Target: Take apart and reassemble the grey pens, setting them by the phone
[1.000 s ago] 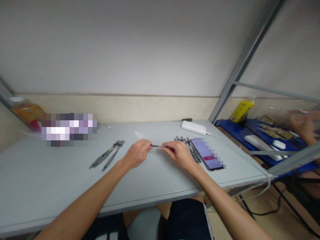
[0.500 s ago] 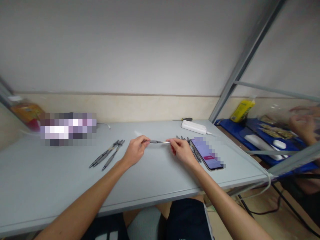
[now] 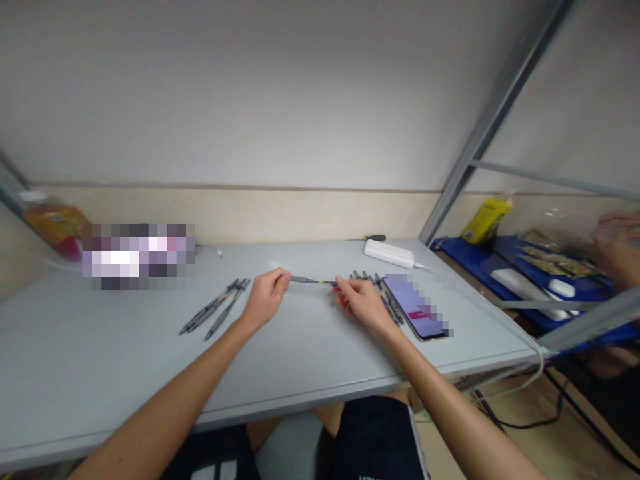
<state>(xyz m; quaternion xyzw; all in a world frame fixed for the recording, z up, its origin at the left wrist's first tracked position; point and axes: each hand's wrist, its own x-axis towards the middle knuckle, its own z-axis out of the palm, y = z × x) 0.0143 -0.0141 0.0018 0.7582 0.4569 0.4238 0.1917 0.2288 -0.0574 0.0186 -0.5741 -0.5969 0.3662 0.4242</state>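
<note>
Above the middle of the desk, a grey pen [image 3: 303, 280] is held level between both hands. My left hand [image 3: 267, 297] pinches its thicker grey end. Closed on its thin other end is my right hand [image 3: 361, 299]; a small yellowish band shows just beside these fingertips. To the left of my left hand lie several similar grey pens [image 3: 214, 311], tips toward me. More grey pens [image 3: 393, 303] lie beside and partly behind my right hand, next to a phone [image 3: 417, 307] with a lit screen.
A white power strip [image 3: 389, 254] and a screwdriver [image 3: 375, 238] lie at the back. At the left stand an orange bottle [image 3: 57, 220] and a blurred-out bright object [image 3: 135, 257]. Beyond the metal frame, another person's hands [image 3: 623, 247] are over a blue surface with a yellow bottle [image 3: 487, 220].
Both hands have shifted slightly left with the pen. Where a shiny silver part showed near my right fingers, a yellowish band and dark end now show. The other person's hands have moved right.
</note>
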